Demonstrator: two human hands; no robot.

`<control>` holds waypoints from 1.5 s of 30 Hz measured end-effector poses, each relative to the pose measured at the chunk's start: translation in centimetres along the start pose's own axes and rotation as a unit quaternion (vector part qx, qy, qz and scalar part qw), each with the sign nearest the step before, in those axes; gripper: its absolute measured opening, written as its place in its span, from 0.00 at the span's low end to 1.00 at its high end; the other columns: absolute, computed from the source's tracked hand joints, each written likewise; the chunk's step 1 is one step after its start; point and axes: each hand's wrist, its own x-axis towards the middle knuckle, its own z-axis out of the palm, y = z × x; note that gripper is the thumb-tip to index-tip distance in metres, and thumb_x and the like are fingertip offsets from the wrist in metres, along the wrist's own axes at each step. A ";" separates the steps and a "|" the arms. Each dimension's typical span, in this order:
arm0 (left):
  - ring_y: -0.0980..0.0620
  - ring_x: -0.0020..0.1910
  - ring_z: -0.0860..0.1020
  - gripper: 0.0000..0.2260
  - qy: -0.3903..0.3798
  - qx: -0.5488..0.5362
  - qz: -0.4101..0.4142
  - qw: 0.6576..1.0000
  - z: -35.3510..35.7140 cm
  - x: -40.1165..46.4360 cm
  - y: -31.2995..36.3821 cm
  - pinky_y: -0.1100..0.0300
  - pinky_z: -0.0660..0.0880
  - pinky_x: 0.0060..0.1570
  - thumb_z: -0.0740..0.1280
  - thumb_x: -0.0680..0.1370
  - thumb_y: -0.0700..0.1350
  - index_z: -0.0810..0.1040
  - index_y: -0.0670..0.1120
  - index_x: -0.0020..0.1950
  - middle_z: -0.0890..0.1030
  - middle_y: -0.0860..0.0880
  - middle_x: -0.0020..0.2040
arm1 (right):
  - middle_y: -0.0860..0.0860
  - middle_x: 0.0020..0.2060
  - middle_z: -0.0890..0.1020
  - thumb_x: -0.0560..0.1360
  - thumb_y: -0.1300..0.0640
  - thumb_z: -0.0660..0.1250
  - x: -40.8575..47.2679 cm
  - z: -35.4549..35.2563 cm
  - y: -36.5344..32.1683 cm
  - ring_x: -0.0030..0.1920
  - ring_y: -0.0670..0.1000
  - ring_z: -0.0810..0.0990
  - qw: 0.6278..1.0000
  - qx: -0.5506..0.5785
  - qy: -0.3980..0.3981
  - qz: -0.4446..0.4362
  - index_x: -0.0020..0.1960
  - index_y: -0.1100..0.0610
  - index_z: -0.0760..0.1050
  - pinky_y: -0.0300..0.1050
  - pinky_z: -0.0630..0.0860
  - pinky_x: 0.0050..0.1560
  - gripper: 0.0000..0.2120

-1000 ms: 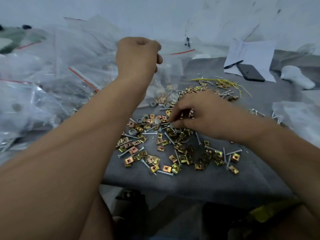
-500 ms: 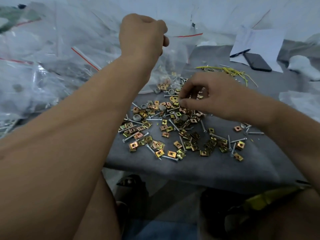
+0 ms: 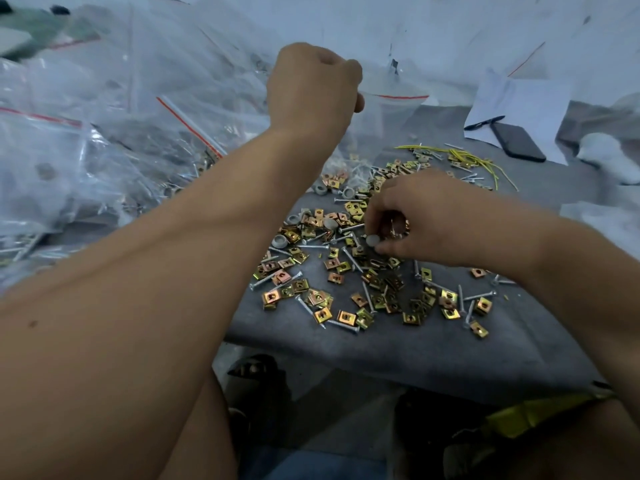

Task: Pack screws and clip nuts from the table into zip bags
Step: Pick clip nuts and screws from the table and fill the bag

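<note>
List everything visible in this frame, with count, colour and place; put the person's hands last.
clip nuts: many, gold and copper, scattered mid-table
screws: many, silver, mixed among the clip nuts
round caps: several, grey, upper part of the pile
zip bag: one, clear with red strip, hanging from the left hand
filled bags: heap, clear, table's left
wires: bundle, yellow, far side
phone: one, black, on paper
pen: one, dark, beside the phone
table: grey cover
left hand: raised, holds the bag
right hand: on the pile, pinching small parts

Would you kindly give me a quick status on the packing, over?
Left hand holds zip bag up. Right hand pinches grey cap over clip nuts. Nothing in the way.
</note>
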 end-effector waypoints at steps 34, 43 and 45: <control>0.47 0.30 0.70 0.09 0.002 -0.008 -0.020 1.000 0.0 -0.2 0.4 0.56 0.66 0.35 0.67 0.78 0.36 0.81 0.28 0.48 0.79 0.46 0.28 | 0.47 0.48 0.75 0.79 0.50 0.72 2.8 1.7 -3.3 0.46 0.46 0.76 0.991 0.106 0.064 0.047 0.59 0.50 0.83 0.39 0.71 0.49 0.10; 0.47 0.29 0.71 0.10 0.003 -0.013 -0.024 1.000 -0.4 0.0 0.2 0.57 0.68 0.33 0.68 0.78 0.36 0.80 0.27 0.49 0.79 0.48 0.27 | 0.50 0.54 0.79 0.79 0.51 0.72 2.3 1.4 -3.5 0.46 0.48 0.75 0.992 0.082 0.086 0.043 0.60 0.47 0.84 0.43 0.75 0.55 0.11; 0.48 0.28 0.71 0.10 0.003 -0.014 -0.026 1.000 -0.5 0.0 0.2 0.57 0.67 0.34 0.68 0.79 0.36 0.80 0.27 0.49 0.79 0.48 0.27 | 0.50 0.57 0.78 0.80 0.52 0.71 2.3 1.1 -3.8 0.52 0.50 0.77 0.994 0.079 0.064 0.034 0.62 0.47 0.83 0.45 0.74 0.60 0.11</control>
